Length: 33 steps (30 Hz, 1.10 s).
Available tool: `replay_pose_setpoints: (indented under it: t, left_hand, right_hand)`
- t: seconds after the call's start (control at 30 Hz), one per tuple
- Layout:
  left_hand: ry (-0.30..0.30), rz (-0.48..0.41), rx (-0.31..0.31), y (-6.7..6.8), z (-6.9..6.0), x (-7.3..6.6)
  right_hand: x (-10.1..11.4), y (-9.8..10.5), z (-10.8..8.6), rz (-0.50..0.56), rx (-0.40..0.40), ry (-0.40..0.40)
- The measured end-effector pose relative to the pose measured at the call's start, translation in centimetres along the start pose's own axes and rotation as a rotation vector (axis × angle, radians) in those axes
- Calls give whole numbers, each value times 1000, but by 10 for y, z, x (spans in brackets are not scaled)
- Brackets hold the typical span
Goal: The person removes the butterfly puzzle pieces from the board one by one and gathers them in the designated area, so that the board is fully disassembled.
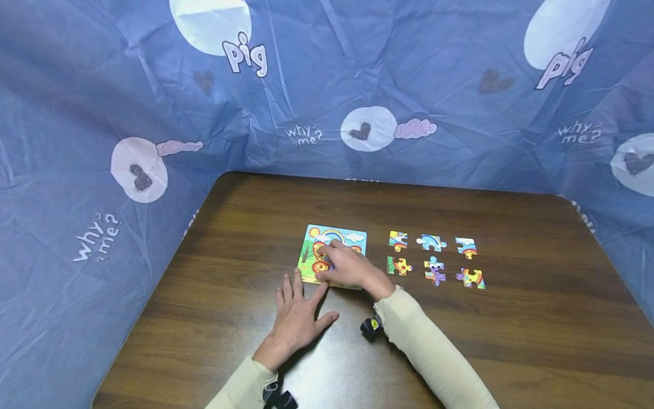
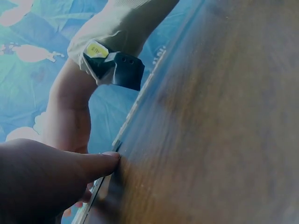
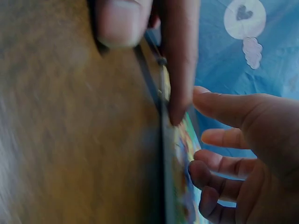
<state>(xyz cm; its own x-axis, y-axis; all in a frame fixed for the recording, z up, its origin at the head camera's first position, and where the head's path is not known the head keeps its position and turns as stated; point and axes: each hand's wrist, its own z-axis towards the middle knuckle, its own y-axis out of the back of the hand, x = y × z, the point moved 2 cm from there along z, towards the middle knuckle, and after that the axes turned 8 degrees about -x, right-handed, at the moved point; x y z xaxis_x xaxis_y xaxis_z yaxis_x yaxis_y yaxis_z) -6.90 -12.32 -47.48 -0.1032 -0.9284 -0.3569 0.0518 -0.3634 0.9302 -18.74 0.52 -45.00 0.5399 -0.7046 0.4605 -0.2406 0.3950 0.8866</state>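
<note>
A colourful jigsaw board (image 1: 307, 266) with a sun, rainbow and butterfly picture lies on the table. Over it reaches my right hand (image 1: 352, 267), its fingers loosely bent; in the right wrist view that hand (image 3: 261, 158) has nothing between its fingers, and the fingertips look a little apart from the picture. My left hand (image 1: 296, 319) rests on the tabletop at the board's near edge, fingers spread, index fingertip at the edge. The left wrist view shows the left thumb side (image 2: 70, 168) close up. The right hand covers part of the picture.
Several loose jigsaw pieces (image 1: 431, 243) lie in two rows of three to the right of the board. Brown wood tabletop (image 1: 204, 318) surrounds everything. A blue printed cloth (image 1: 317, 85) hangs behind and at both sides. Each wrist wears a small black camera (image 1: 371, 328).
</note>
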Motion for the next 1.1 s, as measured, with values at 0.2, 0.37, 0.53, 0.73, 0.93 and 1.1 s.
replay_pose_setpoints:
  t: [0.2, 0.37, 0.53, 0.73, 0.93, 1.1]
  left_hand:
    - [-9, 20, 8, -1, 0, -1]
    - [-18, 32, -2, -1, 0, -1]
    - [-26, 41, -5, -1, 0, -1]
    - [-26, 48, -6, -2, 0, 1]
    - [-27, 46, 0, -1, 1, 1]
    - [-32, 56, -3, 0, 0, 1]
  right_hand:
    - [7, -10, 2, -46, -25, -48]
    - [12, -17, 4, -91, -67, -57]
    - [15, -20, 5, -79, -97, -85]
    - [15, -24, 6, -18, -112, -142]
    - [15, -29, 5, 50, -147, -196]
    - [15, -31, 5, 71, -162, -214]
